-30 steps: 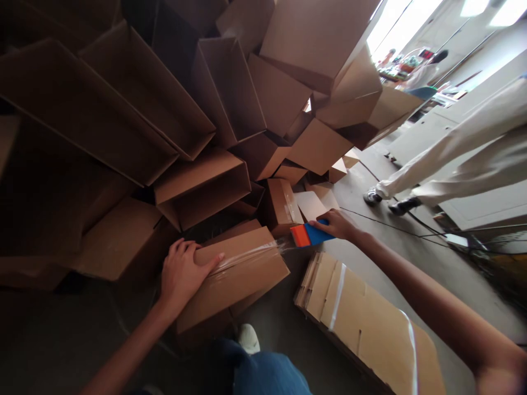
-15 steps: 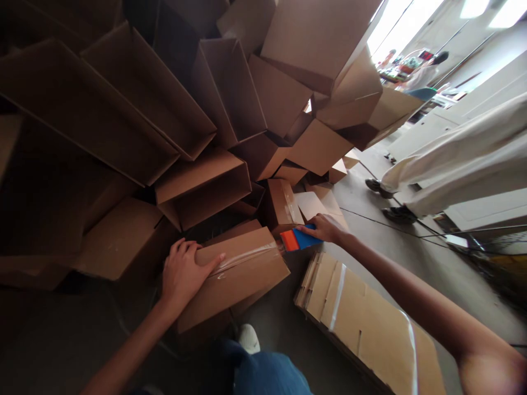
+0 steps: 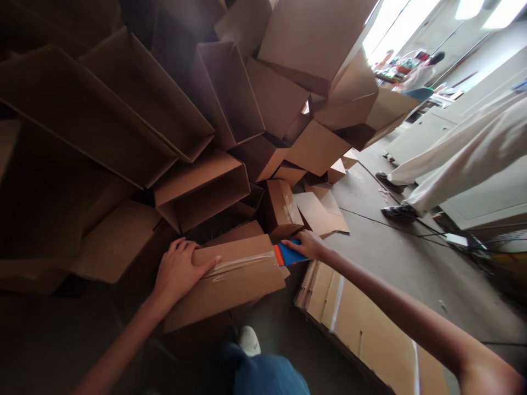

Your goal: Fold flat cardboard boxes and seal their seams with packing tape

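Nearest you, your knee in blue denim (image 3: 267, 376) and a pale shoe (image 3: 249, 340) show at the bottom edge; just to their right lies a stack of flattened cardboard (image 3: 370, 323) on the grey floor (image 3: 391, 247); ahead of the knee sits the closed carton (image 3: 234, 280), slightly tilted, with a strip of clear tape (image 3: 236, 262) along its top; your left hand (image 3: 179, 271) lies flat on the carton's left end, its grip wide and holding nothing; your right hand (image 3: 307, 246) has its grip closed round the orange and blue tape dispenser (image 3: 288, 254), which touches the carton's right edge; beyond rises a heap of empty open boxes (image 3: 197, 109); far right, a person's legs (image 3: 453, 164) in pale trousers are mid-stride.
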Motion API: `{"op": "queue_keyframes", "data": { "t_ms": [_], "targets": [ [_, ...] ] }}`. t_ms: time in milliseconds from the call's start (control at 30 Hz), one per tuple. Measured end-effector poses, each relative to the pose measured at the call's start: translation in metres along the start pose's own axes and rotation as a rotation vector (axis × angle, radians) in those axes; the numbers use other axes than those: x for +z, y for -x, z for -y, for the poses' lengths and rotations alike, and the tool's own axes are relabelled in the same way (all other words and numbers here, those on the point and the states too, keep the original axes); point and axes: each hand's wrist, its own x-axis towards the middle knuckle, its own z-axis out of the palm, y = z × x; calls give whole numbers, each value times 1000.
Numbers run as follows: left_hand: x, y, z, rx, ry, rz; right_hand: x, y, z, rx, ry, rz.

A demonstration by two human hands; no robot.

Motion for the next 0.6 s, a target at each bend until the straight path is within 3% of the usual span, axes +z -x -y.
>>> {"op": "queue_keyframes", "data": {
  "t_ms": [167,433,600],
  "targets": [
    [1,3,4,32,-7,-13,4,20,6,45,-42,28],
    [3,-2,12,18,187,-30,2,17,7,61,11,19],
    [-17,-9,8,11,321,-57,2,19,8,54,26,35]
  ]
}}
